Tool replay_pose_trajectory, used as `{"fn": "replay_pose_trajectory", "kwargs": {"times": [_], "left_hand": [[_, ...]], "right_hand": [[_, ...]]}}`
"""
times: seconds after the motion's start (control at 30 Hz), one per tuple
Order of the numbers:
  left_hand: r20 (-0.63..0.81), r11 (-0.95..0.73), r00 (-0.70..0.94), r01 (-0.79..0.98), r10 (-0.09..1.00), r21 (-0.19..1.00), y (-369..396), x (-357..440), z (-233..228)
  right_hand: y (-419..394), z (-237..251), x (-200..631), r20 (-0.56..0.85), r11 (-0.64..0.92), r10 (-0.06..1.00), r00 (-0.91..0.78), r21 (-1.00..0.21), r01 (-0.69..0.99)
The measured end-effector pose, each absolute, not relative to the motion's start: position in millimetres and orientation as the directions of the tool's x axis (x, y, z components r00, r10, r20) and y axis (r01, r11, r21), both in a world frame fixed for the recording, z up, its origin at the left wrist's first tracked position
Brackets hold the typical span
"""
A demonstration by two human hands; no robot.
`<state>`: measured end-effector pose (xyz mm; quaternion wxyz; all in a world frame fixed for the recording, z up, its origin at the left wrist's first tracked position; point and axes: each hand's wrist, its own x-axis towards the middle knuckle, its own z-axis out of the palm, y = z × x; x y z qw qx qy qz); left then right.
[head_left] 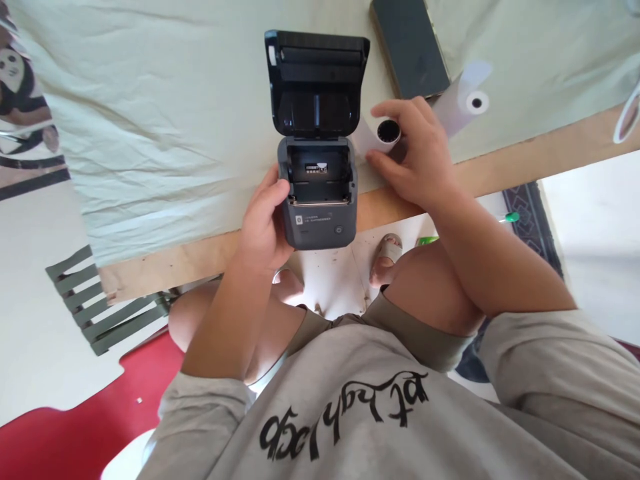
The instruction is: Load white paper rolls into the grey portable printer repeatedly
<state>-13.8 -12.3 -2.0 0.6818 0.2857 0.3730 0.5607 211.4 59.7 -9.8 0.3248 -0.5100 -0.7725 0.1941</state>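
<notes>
Printer (318, 200) at the table (165, 133) edge — two paper rolls (387, 132) to its right.

From my remote seat I saw a pale green cloth (150, 133) covering the wooden bench (165, 263), a white floor (35, 333), a slatted green chair (100, 300) and a dark patterned rug (530, 213) in bright daylight.

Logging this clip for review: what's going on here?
A seated person steadies a small dark printer with the left hand. Its lid stands open and the paper bay looks empty. The right hand grips a paper roll lying on the cloth-covered table beside it. A second roll and a dark box lie further back.
</notes>
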Motion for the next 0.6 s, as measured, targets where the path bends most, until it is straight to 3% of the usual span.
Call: {"fn": "replay_pose_trajectory", "kwargs": {"times": [0.1,0.2,0.47,0.6], "left_hand": [[-0.222,0.235,0.092,-0.554,0.971,0.799,-13,-13,1],[-0.228,0.251,0.112,-0.555,0.967,0.793,-13,-12,3],[-0.221,0.247,0.115,-0.561,0.968,0.790,-12,-11,4],[-0.237,0.260,0.114,-0.546,0.965,0.796,-11,-11,5]], "right_hand": [[55,-5,209,0.183,0.228,0.968,-0.173,-0.927,0.299],[50,-2,205,-0.070,-0.082,0.985,-0.155,-0.994,-0.073],[50,8,203,-0.261,-0.293,0.953,-0.152,-0.922,-0.253],[56,-1,211,-0.348,-0.387,0.917,-0.196,-0.897,-0.213]]}}
